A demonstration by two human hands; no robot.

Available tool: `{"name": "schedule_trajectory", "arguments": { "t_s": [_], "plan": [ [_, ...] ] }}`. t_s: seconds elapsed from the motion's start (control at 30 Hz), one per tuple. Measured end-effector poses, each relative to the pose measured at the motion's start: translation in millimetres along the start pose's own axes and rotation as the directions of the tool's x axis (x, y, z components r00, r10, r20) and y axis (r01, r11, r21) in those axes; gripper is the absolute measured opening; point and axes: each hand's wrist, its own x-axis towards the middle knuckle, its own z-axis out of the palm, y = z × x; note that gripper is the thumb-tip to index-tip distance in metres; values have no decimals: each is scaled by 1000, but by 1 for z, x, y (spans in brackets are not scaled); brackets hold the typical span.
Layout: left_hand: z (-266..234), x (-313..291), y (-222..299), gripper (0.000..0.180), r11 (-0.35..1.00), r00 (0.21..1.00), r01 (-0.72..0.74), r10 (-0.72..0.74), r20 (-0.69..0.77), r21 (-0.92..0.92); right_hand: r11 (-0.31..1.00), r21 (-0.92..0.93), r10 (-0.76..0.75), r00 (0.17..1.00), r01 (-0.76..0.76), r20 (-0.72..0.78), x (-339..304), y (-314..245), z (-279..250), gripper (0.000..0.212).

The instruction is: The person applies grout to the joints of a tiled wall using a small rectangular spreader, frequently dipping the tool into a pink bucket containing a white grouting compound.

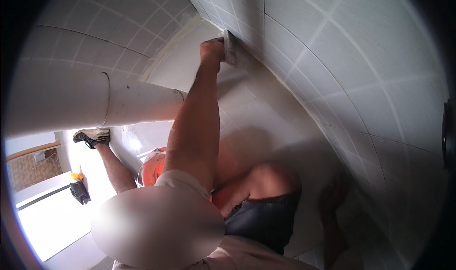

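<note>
1. Left hand (pixel 212 51): closed on a flat, slab-like tool (pixel 230 49), beside the glossy, grid-lined tiled wall (pixel 342 51).
2. Below the grip: smooth, grey surface (pixel 266 104).
3. Lower left of it: pale, rounded pipe (pixel 80 101).
4. Right hand (pixel 333 194), far lower right: dim; can't tell its grip.

Tiled walls (pixel 403 113) and a thick exposed pipe (pixel 76 99) suggest a room under renovation.

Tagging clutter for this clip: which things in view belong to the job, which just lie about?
Job, apparently:
- flat tool, gripped by the left hand
- pale surface beside it
- perhaps the red-orange object, partly hidden

Probably lying about:
- dark bundle
- small yellow item
</note>
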Motion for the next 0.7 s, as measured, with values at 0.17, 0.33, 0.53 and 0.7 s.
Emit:
{"name": "schedule_trajectory", "arguments": {
  "t_s": [0.17,0.33,0.53,0.7],
  "plan": [
    [32,-36,-8,33,947,999,17,-27,-26,-320,995,4,99,990,-99,103,-3,5,-1,45],
    [60,-89,4,33,926,993,40,-79,-90,-374,996,94,5,1000,-5,-4,5,-3,-8,44],
    [96,-131,3,34,986,974,-46,9,-225,-160,989,143,54,998,-50,-26,5,-5,-13,48],
    [129,-167,-3,33,980,981,-23,-17,-195,-200,982,181,61,998,-63,18,5,-4,-21,49]
  ]
}}
